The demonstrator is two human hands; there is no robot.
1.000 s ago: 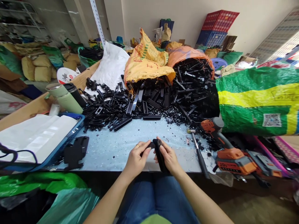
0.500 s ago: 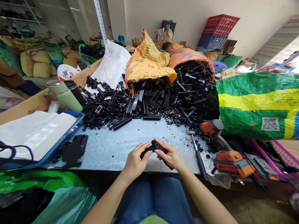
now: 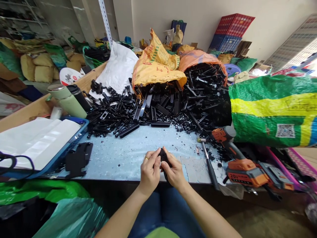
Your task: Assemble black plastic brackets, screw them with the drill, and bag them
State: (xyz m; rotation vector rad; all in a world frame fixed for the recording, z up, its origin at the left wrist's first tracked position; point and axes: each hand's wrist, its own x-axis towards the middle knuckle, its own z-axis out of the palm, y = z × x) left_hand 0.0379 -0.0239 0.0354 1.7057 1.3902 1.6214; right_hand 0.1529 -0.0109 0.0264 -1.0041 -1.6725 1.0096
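I am sitting at a cluttered storeroom bench, the light blue tabletop (image 3: 119, 158) speckled with small black bits. Filling the far half, a heap of black plastic parts (image 3: 158, 105) is spilling out of an orange woven sack (image 3: 156, 66). To my right a green and yellow sack (image 3: 272, 109) is lying on its side; behind it, red and blue crates (image 3: 229, 31) are standing stacked against the wall. To my left a blue tray (image 3: 76, 135) is holding white sheets, with a pale green flask (image 3: 66, 100) lying behind it. An orange cordless drill (image 3: 240, 162) and a hammer (image 3: 209, 163) are resting just right of my hands.

I am working at the near edge, in front of my lap. My left hand (image 3: 150, 170), ring on one finger, and my right hand (image 3: 174, 172) are both closing round one small black plastic piece (image 3: 162, 156), thumbs and fingertips pressing together on it. It is mostly hidden by my fingers, so I cannot tell whether it is one part or two.

Judging by the grip, I am in the fitting step, squeezing pieces together. The next move seems to call for firm, even pressure from both thumbs and keeping the piece aligned so it is not slipping sideways.
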